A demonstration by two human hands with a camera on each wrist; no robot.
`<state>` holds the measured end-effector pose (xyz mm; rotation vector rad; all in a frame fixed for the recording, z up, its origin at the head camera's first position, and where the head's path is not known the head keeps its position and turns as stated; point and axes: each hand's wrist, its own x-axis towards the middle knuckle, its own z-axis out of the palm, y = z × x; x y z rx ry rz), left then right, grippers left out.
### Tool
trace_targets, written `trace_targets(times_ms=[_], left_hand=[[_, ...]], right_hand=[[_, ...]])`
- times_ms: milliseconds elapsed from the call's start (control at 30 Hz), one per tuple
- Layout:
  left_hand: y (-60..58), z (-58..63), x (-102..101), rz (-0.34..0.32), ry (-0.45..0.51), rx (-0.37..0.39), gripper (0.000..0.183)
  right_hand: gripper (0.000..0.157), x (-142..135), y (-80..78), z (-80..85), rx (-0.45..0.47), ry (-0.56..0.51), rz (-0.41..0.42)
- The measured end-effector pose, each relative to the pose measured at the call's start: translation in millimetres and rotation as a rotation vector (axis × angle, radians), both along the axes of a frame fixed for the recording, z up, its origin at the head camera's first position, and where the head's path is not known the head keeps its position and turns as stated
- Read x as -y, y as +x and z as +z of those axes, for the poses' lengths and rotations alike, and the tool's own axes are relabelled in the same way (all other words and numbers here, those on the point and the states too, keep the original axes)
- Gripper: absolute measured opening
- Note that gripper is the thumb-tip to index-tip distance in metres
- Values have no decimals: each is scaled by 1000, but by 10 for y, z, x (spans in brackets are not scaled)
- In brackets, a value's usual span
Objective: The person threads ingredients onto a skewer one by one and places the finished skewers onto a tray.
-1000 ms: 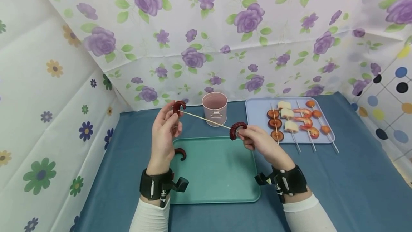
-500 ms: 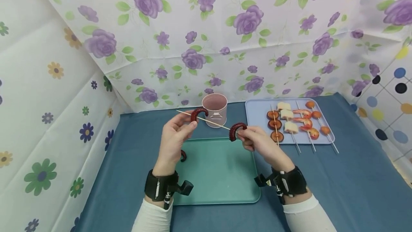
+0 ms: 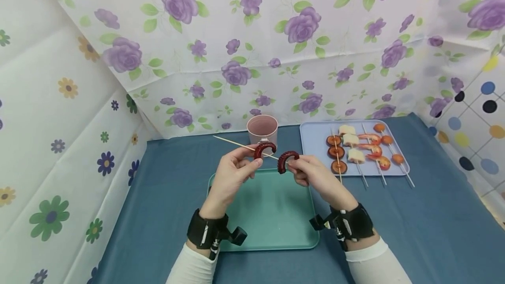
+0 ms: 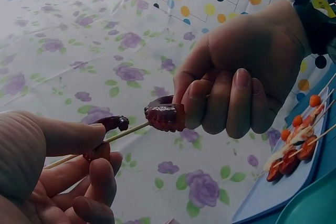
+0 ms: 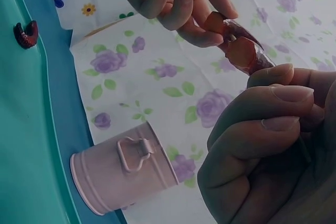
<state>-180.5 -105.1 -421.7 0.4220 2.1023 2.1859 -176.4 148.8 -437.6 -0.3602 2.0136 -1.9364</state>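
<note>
My left hand (image 3: 232,176) pinches a dark red curled octopus tentacle (image 3: 265,145) between thumb and fingers. A thin wooden skewer (image 3: 230,142) runs through that piece, its free tip sticking out to the upper left. Close to its other end my right hand (image 3: 318,176) grips the skewer, fingers curled, right against a second tentacle (image 3: 282,161) threaded there. Only a short stretch of stick shows between the two pieces in the left wrist view. A third tentacle (image 5: 26,35) lies on the green tray (image 3: 272,218); my left arm hides it in the head view.
Behind the hands stands a pink metal bucket (image 3: 262,128) with a small handle. To the right, a pale blue tray (image 3: 315,133) bears several finished skewers of mushroom slices (image 3: 333,152), white chunks (image 3: 356,156), shrimp (image 3: 371,146) and orange balls (image 3: 397,158). Floral sheets rise behind the blue tabletop (image 3: 169,187).
My left hand has slid its tentacle from the skewer's tip rightward along the stick, close to the second piece. The right hand has stayed nearly still.
</note>
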Motion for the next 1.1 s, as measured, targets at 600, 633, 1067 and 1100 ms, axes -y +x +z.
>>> trace_targets(times_ms=[600,633,1067,1100], left_hand=[[-30,-26,32,-17,-77,-23,39],[-29,-24,36,-18,-79,-28,39],[-40,53,222,-51,-146,-21,53],[-51,62,257,-31,-159,-20,52]], right_hand=[[41,-25,-15,25,17,-15,-24],[42,-29,-16,25,16,-13,-23],[45,-97,-32,36,5,-4,-40],[45,-103,-32,35,5,-4,-44]])
